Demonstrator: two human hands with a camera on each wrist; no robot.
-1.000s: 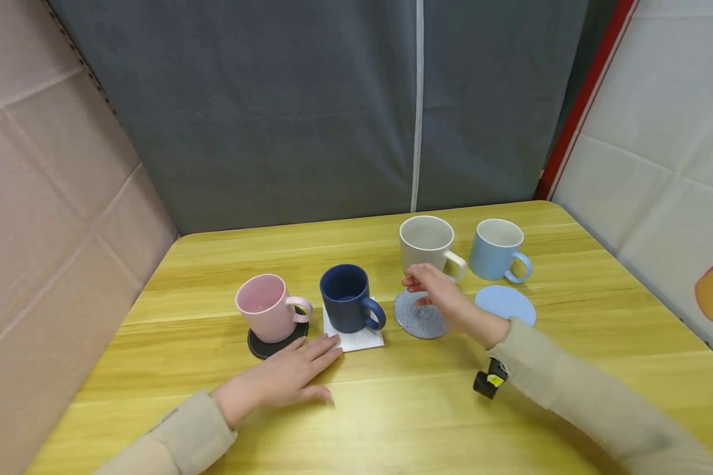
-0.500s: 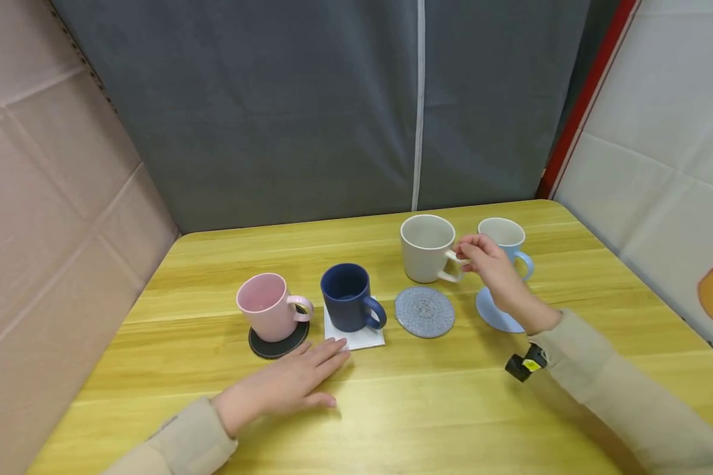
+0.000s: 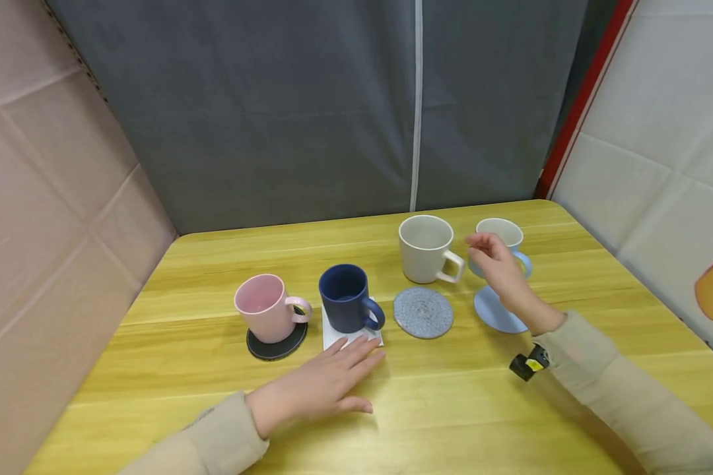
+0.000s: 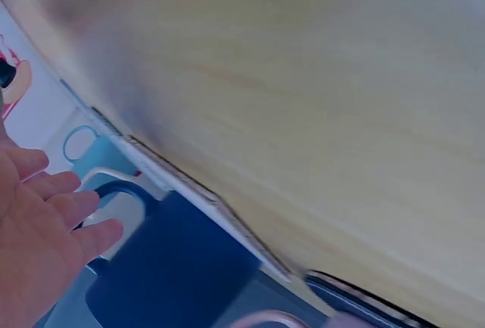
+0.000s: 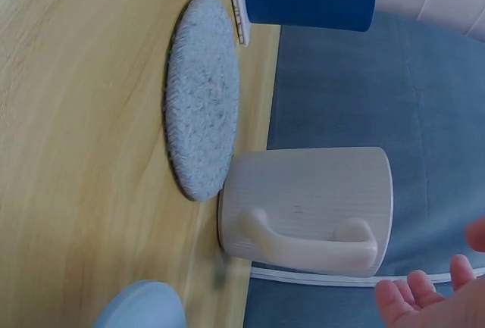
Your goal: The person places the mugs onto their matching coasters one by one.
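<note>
The cream mug (image 3: 426, 247) is stood on the counter (image 3: 214, 270) behind the grey coaster (image 3: 423, 313), and the light-blue mug (image 3: 502, 231) behind the blue coaster (image 3: 496, 311), both apparently left to be placed; the pink mug (image 3: 266, 309) and navy mug (image 3: 343, 300) are already seated on coasters. Nothing is held by the right hand (image 3: 504, 276), loosely bent near the cream mug, or by the spread left hand (image 3: 323, 386).
</note>
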